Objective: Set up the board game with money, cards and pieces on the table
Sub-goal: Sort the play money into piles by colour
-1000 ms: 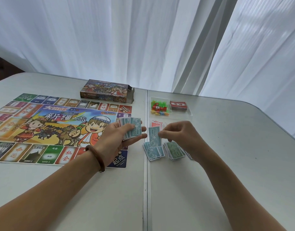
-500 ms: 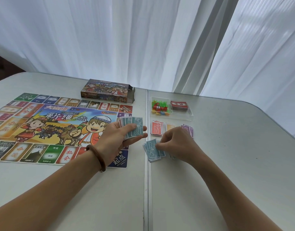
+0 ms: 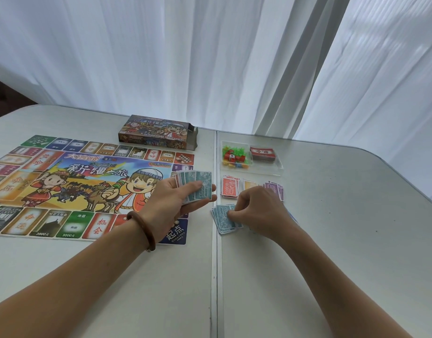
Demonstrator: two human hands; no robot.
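Observation:
The colourful game board [image 3: 88,181] lies flat on the left half of the table. My left hand [image 3: 171,201] hovers over the board's right edge and grips a fanned stack of teal money notes [image 3: 197,181]. My right hand [image 3: 258,211] is down on the table with curled fingers pinching the top note of a blue note pile [image 3: 222,218]. Beyond it lie red notes [image 3: 228,187], yellow notes [image 3: 249,184] and purple notes [image 3: 277,189]. My right hand hides a further pile beneath it.
The open game box [image 3: 156,131] stands behind the board. A clear tray [image 3: 278,170] at the back holds small coloured pieces [image 3: 234,156] and a red card deck [image 3: 262,153]. A seam [image 3: 213,276] splits the table. White curtains hang behind.
My right hand carried a single blue note from in front of the left hand down onto the blue pile and stays on it. The left hand has hardly moved.

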